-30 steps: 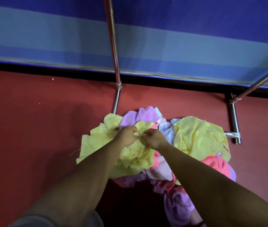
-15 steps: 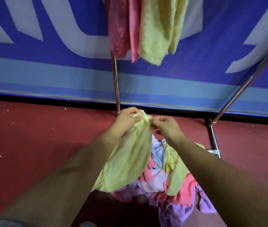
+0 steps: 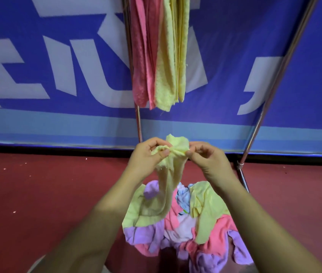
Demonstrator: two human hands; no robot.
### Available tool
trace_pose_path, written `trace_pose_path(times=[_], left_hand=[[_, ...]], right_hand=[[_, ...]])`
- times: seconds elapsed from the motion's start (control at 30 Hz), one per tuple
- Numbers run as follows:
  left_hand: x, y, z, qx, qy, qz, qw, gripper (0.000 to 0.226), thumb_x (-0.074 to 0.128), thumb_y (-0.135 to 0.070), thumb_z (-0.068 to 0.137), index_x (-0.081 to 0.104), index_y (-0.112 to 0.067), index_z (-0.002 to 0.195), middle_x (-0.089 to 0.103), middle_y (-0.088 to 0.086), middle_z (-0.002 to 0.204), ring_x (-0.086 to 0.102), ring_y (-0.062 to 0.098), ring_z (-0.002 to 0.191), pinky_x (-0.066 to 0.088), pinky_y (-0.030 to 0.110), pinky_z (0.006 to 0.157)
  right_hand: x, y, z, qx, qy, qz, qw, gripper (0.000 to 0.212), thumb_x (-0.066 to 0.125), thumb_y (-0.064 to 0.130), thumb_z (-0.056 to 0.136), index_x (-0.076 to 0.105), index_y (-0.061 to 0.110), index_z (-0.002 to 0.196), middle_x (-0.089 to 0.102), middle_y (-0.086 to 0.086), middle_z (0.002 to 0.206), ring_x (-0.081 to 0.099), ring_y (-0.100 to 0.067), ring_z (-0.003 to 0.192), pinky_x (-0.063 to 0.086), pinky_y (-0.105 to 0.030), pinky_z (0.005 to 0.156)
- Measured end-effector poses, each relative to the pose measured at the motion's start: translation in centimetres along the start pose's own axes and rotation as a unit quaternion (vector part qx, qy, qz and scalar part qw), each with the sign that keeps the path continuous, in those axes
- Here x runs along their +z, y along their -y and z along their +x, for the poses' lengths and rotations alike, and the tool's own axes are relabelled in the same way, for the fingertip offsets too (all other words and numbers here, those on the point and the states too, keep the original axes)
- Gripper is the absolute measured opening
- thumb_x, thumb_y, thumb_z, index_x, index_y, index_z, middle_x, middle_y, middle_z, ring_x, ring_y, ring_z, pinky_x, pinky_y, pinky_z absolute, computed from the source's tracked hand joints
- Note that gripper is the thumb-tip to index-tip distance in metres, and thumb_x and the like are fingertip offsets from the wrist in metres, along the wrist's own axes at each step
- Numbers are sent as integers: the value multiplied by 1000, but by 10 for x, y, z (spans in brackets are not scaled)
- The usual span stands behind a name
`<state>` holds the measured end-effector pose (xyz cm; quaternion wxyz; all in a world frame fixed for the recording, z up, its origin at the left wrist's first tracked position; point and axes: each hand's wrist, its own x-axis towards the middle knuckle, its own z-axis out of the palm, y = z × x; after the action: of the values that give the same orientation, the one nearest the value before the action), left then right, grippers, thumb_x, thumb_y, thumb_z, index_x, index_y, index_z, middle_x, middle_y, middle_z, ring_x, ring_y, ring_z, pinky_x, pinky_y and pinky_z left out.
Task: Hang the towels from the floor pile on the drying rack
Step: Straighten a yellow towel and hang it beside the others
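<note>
A yellow towel [image 3: 169, 174] hangs bunched from both my hands above the floor pile [image 3: 187, 233]. My left hand [image 3: 148, 156] pinches its top edge on the left, and my right hand [image 3: 207, 158] pinches the same edge on the right, thumbs close together. The towel's lower end still trails onto the pile of yellow, pink, purple and white towels. On the drying rack [image 3: 138, 123] above, a pink towel [image 3: 144, 56] and a yellow towel [image 3: 173, 56] hang side by side.
The rack's second metal leg [image 3: 274, 85] slants up at the right, its foot [image 3: 242, 174] on the red floor [image 3: 38, 194]. A blue banner [image 3: 57, 66] with white letters stands right behind the rack.
Both hands have lifted the yellow towel up off the pile, from floor level to well above it. The view has tilted up, showing the hung towels.
</note>
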<state>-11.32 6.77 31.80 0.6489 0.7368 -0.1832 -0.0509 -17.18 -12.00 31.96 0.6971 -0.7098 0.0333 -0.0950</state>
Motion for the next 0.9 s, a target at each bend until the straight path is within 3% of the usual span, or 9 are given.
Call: trace_pose_path(times=[0.07,0.13,0.2,0.3,0.47,0.53,0.63,0.8,0.9], left_hand=[[0,8,-7,3,2,16,1000,25,70,-5,84,73,-29,84,71,-14,83,61,6,82,43,29,83],[-2,7,-9,5,5,26,1000,31,66,6,87,71,-25,87,70,-14,80,61,2,79,43,24,81],[-2,0,-9,8,9,25,1000,32,62,10,87,70,-20,88,70,-14,80,61,1,79,44,20,80],[-1,-4,-13,18,17,27,999,32,59,11,88,70,-19,89,70,-15,80,61,1,80,45,18,79],[-11,0,-12,19,19,45,999,22,70,-7,83,73,-29,86,71,0,82,60,10,78,45,28,76],[-16,2,-10,14,14,51,998,21,73,-11,82,74,-30,89,74,7,91,63,15,81,47,32,81],[-21,6,-8,21,15,156,987,27,71,-9,86,72,-31,101,73,-6,97,65,20,89,49,33,86],[-20,5,-6,42,37,279,959,30,68,-8,89,71,-26,113,57,-3,89,51,1,71,36,9,72],[-16,3,-5,29,59,303,951,25,66,-4,88,73,-20,105,51,-8,86,51,-2,71,33,4,69]], right_hand=[[-1,-10,-3,26,16,-12,999,18,73,6,87,65,13,73,71,-2,116,66,-1,106,45,-22,98],[-3,-14,2,47,35,3,998,21,73,12,86,62,17,69,72,2,111,69,-8,103,47,-32,98],[-5,-11,5,58,58,50,995,19,74,21,78,58,19,67,65,0,78,60,-13,70,44,-30,73],[-7,-8,2,68,114,73,988,25,80,20,72,56,19,69,43,-8,66,37,-13,59,32,-25,56],[-8,-4,-6,59,145,-4,988,25,79,2,81,57,14,86,58,-6,70,53,-17,64,44,-26,57],[-12,-4,-6,57,114,-61,990,27,82,7,80,63,14,98,58,-7,74,54,-18,67,45,-31,60],[-21,-4,-4,45,80,-154,984,22,84,18,79,71,18,97,69,-10,81,60,-14,70,52,-39,66],[-28,0,-4,3,96,-191,977,21,82,24,82,65,12,81,59,7,67,48,-9,61,38,-26,59],[-30,2,-4,-23,123,-174,977,20,80,19,83,62,10,82,53,8,64,42,-8,59,34,-22,54]])
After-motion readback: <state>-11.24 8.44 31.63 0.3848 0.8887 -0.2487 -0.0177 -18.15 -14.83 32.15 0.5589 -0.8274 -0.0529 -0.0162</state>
